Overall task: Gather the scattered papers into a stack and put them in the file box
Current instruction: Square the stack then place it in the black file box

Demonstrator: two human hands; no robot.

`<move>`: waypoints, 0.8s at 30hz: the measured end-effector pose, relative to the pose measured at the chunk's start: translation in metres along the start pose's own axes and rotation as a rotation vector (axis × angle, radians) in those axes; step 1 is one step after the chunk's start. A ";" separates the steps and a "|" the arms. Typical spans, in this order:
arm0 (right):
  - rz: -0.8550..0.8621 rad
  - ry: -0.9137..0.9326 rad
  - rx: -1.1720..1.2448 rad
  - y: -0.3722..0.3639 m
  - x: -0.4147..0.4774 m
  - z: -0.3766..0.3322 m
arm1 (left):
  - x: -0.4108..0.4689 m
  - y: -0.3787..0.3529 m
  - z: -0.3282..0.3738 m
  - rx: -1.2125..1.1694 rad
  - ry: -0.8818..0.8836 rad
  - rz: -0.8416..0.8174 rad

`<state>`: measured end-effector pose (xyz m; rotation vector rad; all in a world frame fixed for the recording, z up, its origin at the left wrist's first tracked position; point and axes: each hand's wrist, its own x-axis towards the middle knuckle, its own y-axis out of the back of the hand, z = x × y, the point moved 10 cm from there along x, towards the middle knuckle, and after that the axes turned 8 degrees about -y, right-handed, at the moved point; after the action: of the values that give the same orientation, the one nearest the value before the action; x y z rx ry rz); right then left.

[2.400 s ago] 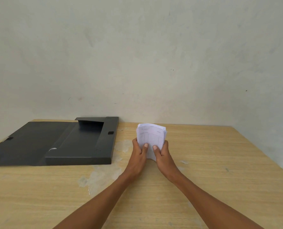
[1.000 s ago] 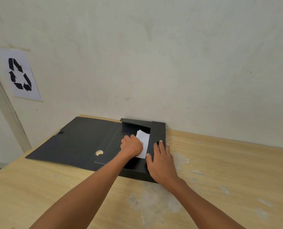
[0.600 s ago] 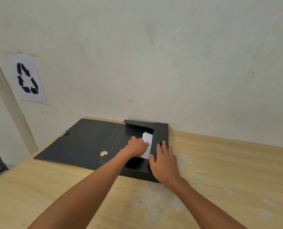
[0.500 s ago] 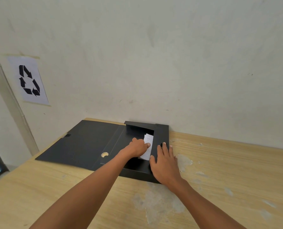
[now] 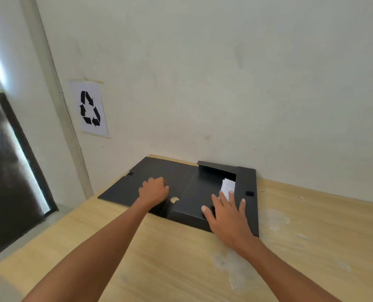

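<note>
A plain pale wall (image 5: 224, 83) stands behind a wooden counter (image 5: 181, 258), and a recycling sign (image 5: 90, 109) hangs on the left. A black file box (image 5: 246, 192) lies open at the far side of the counter. The white papers (image 5: 227, 186) sit inside it, against its right wall. They look thin, light and bendy, so I think it is best to hold them by the edges. The box looks like stiff card. The left hand (image 5: 154, 190) is curled on the open lid (image 5: 155, 173), holding nothing I can see. The right hand (image 5: 227, 216) is spread flat on the near right of the box, touching the papers.
</note>
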<state>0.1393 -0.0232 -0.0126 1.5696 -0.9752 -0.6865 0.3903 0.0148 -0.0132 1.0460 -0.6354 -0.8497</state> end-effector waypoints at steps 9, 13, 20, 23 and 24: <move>0.082 0.024 -0.140 -0.010 -0.007 -0.017 | -0.037 0.031 -0.138 0.036 0.403 0.085; 0.107 0.017 -0.162 -0.011 -0.005 -0.019 | -0.035 0.040 -0.134 0.058 0.395 0.125; 0.127 0.016 -0.165 -0.012 -0.004 -0.018 | -0.029 0.054 -0.150 -0.072 0.479 0.148; 0.132 0.012 -0.157 -0.011 -0.004 -0.017 | -0.029 0.054 -0.160 -0.166 0.509 0.164; 0.131 0.013 -0.160 -0.011 -0.004 -0.017 | -0.029 0.052 -0.160 -0.219 0.510 0.168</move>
<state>0.1543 -0.0103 -0.0201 1.3570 -0.9795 -0.6457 0.5174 0.1288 -0.0274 0.9442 -0.1888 -0.4639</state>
